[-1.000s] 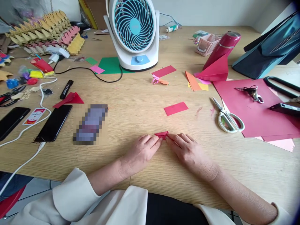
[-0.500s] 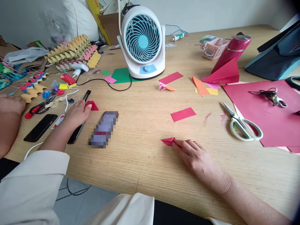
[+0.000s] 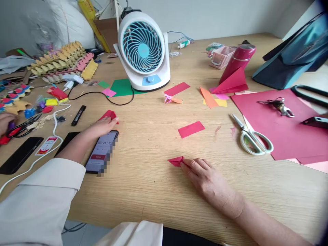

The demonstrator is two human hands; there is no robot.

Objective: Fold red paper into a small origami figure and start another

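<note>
My left hand (image 3: 102, 125) is closed on a folded piece of red paper (image 3: 109, 113), just above the top of a phone (image 3: 98, 150) with a lit timer screen. The fingers partly cover this paper. On the table front, my right hand (image 3: 205, 176) pinches a small red paper folded to a point (image 3: 175, 160) between thumb and fingers. A flat red paper strip (image 3: 191, 129) lies beyond my right hand. Left of my left hand rests a black marker (image 3: 78, 115).
A white fan (image 3: 143, 51) stands at the back. White-handled scissors (image 3: 256, 141) and large red sheets (image 3: 289, 136) lie at right, near a red thermos (image 3: 237, 63). Another person's hand (image 3: 5, 123) is at the left edge by black-and-red pliers (image 3: 23, 126). A white cable (image 3: 55, 126) curves nearby.
My left hand has moved right, away from the marker, carrying the folded red paper towards the phone. My right hand keeps its pinch. The view has shifted, and the other person's hand has drawn leftward.
</note>
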